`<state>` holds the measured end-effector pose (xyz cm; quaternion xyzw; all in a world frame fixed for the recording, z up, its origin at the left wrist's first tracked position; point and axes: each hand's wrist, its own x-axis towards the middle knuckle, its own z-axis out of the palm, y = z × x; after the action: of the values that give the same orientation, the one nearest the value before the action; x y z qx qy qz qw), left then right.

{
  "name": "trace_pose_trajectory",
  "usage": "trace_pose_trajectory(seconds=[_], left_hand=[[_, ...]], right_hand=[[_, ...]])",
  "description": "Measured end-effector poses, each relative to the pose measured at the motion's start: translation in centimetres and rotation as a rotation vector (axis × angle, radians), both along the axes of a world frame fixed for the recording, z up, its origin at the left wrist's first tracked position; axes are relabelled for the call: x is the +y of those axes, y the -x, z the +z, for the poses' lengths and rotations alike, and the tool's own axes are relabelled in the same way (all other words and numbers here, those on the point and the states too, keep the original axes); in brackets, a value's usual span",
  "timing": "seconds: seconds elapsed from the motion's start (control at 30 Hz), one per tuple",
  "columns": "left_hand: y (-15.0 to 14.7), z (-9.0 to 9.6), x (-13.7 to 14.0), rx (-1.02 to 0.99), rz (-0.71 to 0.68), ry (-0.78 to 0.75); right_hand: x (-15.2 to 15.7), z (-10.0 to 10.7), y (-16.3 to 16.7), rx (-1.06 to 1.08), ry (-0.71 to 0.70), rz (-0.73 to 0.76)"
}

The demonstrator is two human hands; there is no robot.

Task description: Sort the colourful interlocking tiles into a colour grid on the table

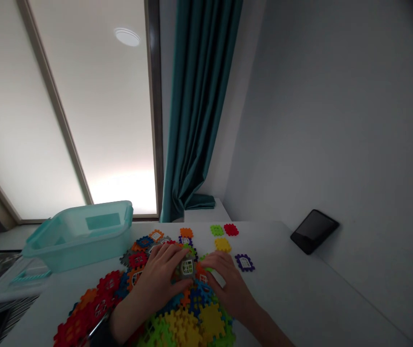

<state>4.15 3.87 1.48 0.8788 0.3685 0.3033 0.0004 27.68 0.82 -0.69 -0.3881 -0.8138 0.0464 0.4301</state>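
Observation:
My left hand (161, 274) is closed on a grey interlocking plastic tile (187, 268) with a white window grid, thumb below and fingers above. Close beside it, my right hand (226, 279) pinches an orange tile (202, 275), also with a white window insert. The two tiles are side by side; I cannot tell whether they are joined. Beneath both hands lies a heap of toothed tiles, with yellow tiles (211, 320) at the front and red tiles (110, 282) to the left.
A teal plastic bin (83, 260) stands at the left, beside its lid (14, 284). Single tiles lie on the white table (282, 299), including a purple tile (244, 262) and a pink-red tile (231, 229). A dark tablet (314, 231) leans against the right wall.

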Motion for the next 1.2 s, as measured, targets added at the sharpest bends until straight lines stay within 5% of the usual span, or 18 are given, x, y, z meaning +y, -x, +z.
trace_pose_trajectory(seconds=[0.3, 0.8, 1.2], left_hand=[[3.9, -0.9, -2.5, -0.133, -0.014, 0.012], [4.7, -2.9, -3.6, -0.320, 0.004, 0.126], [3.5, -1.0, -4.6, -0.560, -0.105, 0.405]], right_hand=[[-0.8, 1.9, 3.6, -0.221, -0.162, 0.112], [-1.7, 1.0, 5.9, -0.280, -0.227, 0.075], [-2.1, -0.2, 4.5, -0.206, -0.205, 0.102]])
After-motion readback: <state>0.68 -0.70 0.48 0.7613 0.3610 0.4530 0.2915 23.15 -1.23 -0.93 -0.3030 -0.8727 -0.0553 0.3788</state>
